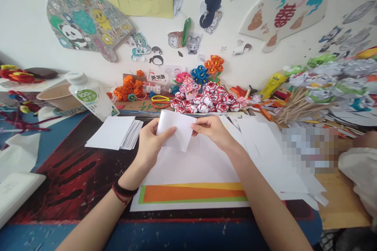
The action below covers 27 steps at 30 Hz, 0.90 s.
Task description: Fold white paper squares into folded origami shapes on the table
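Between my two hands a piece of white paper (176, 125) is held up, bent or folded over at its left side. My left hand (153, 141) pinches it with the thumb on the near face and the fingers behind. At the paper's right edge, my right hand (213, 129) grips it between thumb and fingertips. Below lies a large white sheet (191, 166) with orange, yellow and green bands along its near edge. Left of my left hand rests a stack of white paper squares (113, 133).
Red-and-white paper flowers (206, 100) crowd the back by the wall. A white bottle (91, 96) stands back left. Loose white sheets (265, 153) spread to the right, near paper flowers on sticks (297, 106). A white box (22, 192) sits at left. Another person's sleeve (361, 176) shows at far right.
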### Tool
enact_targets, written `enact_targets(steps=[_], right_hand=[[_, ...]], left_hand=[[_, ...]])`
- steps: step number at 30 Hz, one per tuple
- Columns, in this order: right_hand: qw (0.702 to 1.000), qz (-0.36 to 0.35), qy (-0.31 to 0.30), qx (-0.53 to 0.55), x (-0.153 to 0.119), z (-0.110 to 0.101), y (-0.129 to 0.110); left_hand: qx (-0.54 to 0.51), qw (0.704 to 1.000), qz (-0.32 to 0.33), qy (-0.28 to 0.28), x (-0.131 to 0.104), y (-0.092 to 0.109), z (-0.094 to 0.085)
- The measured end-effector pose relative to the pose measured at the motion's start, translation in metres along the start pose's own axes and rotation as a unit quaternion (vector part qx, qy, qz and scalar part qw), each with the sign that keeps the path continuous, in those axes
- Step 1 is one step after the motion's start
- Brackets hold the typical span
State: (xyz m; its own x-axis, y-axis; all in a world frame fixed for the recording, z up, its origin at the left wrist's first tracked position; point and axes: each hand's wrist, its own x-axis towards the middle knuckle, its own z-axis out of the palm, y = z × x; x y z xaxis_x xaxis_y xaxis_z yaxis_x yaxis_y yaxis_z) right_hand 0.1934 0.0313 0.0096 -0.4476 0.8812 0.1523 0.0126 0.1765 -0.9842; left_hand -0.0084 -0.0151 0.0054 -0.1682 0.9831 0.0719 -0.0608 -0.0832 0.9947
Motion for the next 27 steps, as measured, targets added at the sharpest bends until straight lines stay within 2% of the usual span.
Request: enact_targets(steps=[21, 27], right_hand=[[1.0, 0.002, -0.011, 0.003, 0.0004, -0.0014, -0.002], [0.998, 0.036, -0.036, 0.023, 0.0001, 0.0024, -0.0009]], left_hand=[[0.003, 1.0, 0.0, -0.003, 0.0009, 0.0001, -0.0005], [0.003, 1.0, 0.002, -0.007, 0.0011, -0.0007, -0.0019]])
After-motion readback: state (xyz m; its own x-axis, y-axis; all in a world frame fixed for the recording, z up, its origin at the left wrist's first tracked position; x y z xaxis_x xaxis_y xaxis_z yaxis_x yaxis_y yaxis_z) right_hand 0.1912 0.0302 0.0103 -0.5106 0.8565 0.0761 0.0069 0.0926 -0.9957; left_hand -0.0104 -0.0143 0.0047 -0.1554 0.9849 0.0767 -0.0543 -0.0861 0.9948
